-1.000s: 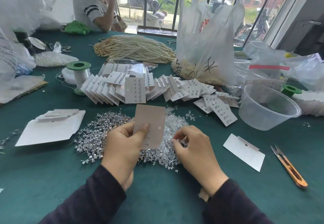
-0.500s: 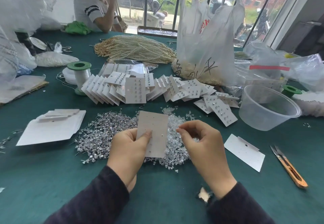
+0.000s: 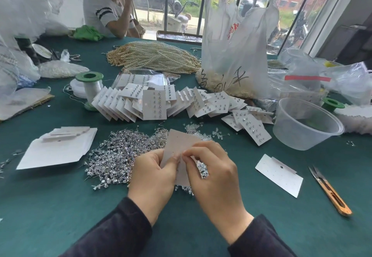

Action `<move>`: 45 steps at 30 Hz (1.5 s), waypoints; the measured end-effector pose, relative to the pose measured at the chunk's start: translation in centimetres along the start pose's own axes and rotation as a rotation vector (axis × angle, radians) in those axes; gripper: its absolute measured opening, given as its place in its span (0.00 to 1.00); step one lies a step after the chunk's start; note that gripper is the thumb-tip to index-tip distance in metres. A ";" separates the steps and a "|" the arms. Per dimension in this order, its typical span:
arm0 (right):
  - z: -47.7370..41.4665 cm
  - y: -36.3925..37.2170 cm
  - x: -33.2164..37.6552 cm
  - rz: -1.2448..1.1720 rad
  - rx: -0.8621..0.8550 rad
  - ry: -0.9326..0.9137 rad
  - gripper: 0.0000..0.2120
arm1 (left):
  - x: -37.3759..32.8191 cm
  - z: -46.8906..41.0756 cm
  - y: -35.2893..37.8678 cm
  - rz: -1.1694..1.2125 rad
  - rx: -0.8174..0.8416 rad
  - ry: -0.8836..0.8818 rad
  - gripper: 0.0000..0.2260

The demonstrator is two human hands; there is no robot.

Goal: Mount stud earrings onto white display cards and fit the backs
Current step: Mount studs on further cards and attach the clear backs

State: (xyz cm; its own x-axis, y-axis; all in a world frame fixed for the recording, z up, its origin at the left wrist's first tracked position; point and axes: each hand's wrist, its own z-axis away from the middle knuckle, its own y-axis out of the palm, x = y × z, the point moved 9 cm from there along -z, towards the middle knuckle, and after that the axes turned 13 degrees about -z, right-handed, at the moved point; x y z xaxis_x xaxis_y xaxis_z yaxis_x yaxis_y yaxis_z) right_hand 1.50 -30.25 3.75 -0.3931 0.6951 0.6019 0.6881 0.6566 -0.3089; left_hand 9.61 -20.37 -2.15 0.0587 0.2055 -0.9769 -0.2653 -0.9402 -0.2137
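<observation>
A clear bag (image 3: 62, 69) filled with small white beads is laid at the far left of the green table (image 3: 50, 206). Nearer, a folded white sheet (image 3: 54, 152) is spread flat, and a few blank cards (image 3: 66, 133) are stacked on its far edge. A green-capped spool (image 3: 89, 87) is stood upright farther back. A loose pile of stud earrings (image 3: 120, 156) is spread in the near middle. Beyond it, filled cards (image 3: 155, 105) are fanned in an overlapping row, and pearl strands (image 3: 155, 57) are heaped farther still.

The display card (image 3: 177, 144) is held upright over the pile at the near centre. It is gripped by the left hand (image 3: 153, 176), with the thumb pressed on the side facing the camera and the fingers curled behind. The right hand (image 3: 217, 178) is closed in a pinch, thumb and forefinger set on the card beside the left thumb. Whatever lies between them is too small to be told. Clear backs (image 3: 201, 134) are scattered just beyond the card.

To the right, a white plastic bag (image 3: 235, 45) is stood open, with pale beads gathered in its bottom. A spare card (image 3: 278, 174) is laid flat nearer. A clear tub (image 3: 298, 138) is set behind it, and its contents cannot be made out. Thread snips (image 3: 330, 192) are laid at the near right, and crumpled clear bags (image 3: 352, 81) are piled at the far right.
</observation>
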 end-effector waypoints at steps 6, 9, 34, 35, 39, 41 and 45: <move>0.0 -0.1 0.0 -0.042 -0.014 0.010 0.02 | 0.0 -0.1 -0.1 -0.062 -0.012 -0.002 0.09; 0.1 -0.1 -0.2 -0.040 -0.010 0.025 0.02 | 0.2 -0.1 -0.1 -0.072 -0.019 -0.009 0.08; 0.5 1.0 -1.0 0.071 0.059 0.043 0.03 | 2.2 0.0 0.9 0.020 0.068 -0.128 0.08; 0.5 1.1 -1.1 0.073 0.069 0.048 0.03 | 2.5 0.0 1.1 0.042 0.079 -0.149 0.08; 0.4 1.7 -1.3 0.053 0.137 0.081 0.04 | 3.4 0.1 1.5 0.120 0.096 -0.198 0.08; 0.5 1.9 -1.6 0.048 0.165 0.109 0.05 | 3.6 0.1 1.4 0.123 0.085 -0.206 0.08; 0.7 2.0 -1.9 0.047 0.185 0.138 0.05 | 3.5 0.0 1.5 0.089 0.086 -0.198 0.08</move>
State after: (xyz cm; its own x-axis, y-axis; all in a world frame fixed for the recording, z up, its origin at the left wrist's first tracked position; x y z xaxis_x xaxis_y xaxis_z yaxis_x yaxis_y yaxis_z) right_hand 3.16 -30.07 1.49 -0.2671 0.6882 0.6745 0.5752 0.6754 -0.4614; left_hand 9.37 -21.05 -5.94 -0.1562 0.1805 -0.9711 -0.3425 -0.9320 -0.1182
